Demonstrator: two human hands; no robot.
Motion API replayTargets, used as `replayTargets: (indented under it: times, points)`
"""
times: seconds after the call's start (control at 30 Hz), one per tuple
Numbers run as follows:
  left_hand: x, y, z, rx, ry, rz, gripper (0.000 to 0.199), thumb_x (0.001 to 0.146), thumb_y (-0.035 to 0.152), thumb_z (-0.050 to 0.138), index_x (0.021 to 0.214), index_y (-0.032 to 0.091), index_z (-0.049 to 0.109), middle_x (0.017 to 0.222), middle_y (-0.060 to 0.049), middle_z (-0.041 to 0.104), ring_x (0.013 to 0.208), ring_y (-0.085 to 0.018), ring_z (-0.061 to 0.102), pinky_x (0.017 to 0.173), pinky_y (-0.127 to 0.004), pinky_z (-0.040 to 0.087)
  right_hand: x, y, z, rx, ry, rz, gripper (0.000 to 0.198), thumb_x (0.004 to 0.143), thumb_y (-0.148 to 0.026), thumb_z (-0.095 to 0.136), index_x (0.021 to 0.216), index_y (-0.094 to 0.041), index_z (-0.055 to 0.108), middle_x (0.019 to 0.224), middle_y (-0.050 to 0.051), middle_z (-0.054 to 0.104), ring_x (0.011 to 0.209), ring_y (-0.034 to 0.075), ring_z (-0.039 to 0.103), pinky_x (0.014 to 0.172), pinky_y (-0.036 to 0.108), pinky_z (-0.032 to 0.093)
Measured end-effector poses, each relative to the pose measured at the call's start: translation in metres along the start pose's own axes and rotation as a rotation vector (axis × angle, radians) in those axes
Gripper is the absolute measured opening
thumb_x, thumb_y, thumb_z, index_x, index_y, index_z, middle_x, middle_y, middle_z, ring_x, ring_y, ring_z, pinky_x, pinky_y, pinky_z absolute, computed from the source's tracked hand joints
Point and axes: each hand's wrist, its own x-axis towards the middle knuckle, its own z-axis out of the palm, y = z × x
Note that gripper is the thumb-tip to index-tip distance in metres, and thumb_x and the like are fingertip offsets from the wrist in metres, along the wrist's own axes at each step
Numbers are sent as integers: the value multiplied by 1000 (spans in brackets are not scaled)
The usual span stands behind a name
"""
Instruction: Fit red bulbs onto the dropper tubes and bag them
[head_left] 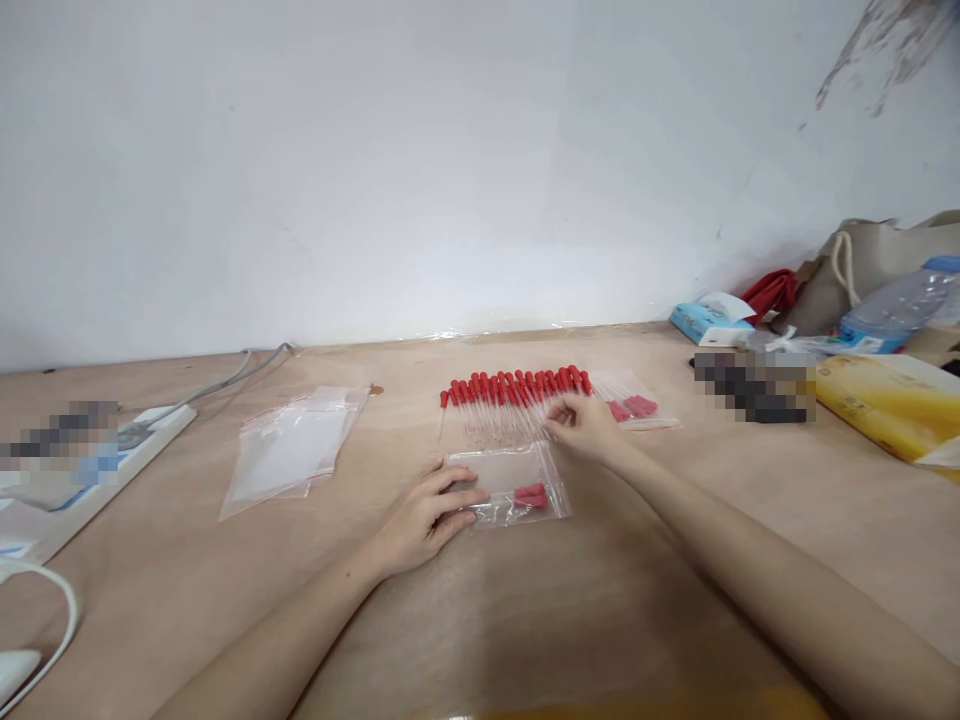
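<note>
A row of glass droppers (517, 390) with red rubber bulbs lies side by side in the middle of the table. My right hand (581, 425) is closed in a pinch at the glass tubes near the row's right end; what sits between the fingertips is hidden. Just in front of the row lies a clear zip bag (551, 490) with red-bulbed droppers inside. Across its left end my left hand (431, 510) rests flat, fingers apart. Behind my right hand is another filled zip bag (637, 408), partly covered by it.
Several flat zip bags (292, 445) are stacked to the left. Farther left lie a power strip (112, 480) and cables. On the right are a blue tissue pack (709, 322), a blurred dark object (757, 390), a yellow package (877, 405) and a plastic bottle (900, 305). A wall stands behind.
</note>
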Motion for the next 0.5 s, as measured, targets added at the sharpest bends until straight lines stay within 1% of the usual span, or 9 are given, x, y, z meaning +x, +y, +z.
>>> replayTargets:
  times: [0.07,0.17,0.23,0.33,0.5]
  points:
    - [0,0,0,2,-11,-6,31,88,28,43,117,30,53,121,-4,50,115,-18,44,104,-45,25,18,-6,10,-104,68,18,7,66,-20,57,72,-17,56,72,2,62,69,14,57,63,24,41]
    - [0,-1,0,-3,-14,-9,31,88,28,43,117,29,52,121,-4,50,115,-18,44,104,-45,25,38,-18,25,-186,109,128,21,68,-18,56,88,-15,54,82,6,63,77,16,58,69,25,42]
    - [0,-1,-1,-8,-11,-4,31,87,28,44,117,29,52,121,-4,50,115,-18,44,104,-45,24,46,-25,31,-240,101,221,27,70,-18,55,96,-12,52,87,10,63,81,19,59,70,27,42]
    - [1,-1,0,-12,-16,-8,31,87,28,44,117,29,52,120,-4,50,114,-18,44,104,-45,24,52,-31,34,-281,61,329,32,71,-17,54,101,-9,49,95,16,61,88,24,58,71,30,43]
    - [1,0,0,-15,-10,-6,31,87,28,43,117,29,53,120,-5,50,114,-18,44,104,-44,26,58,-32,35,-257,3,393,36,67,-13,58,102,-8,49,94,19,61,87,27,59,69,32,43]
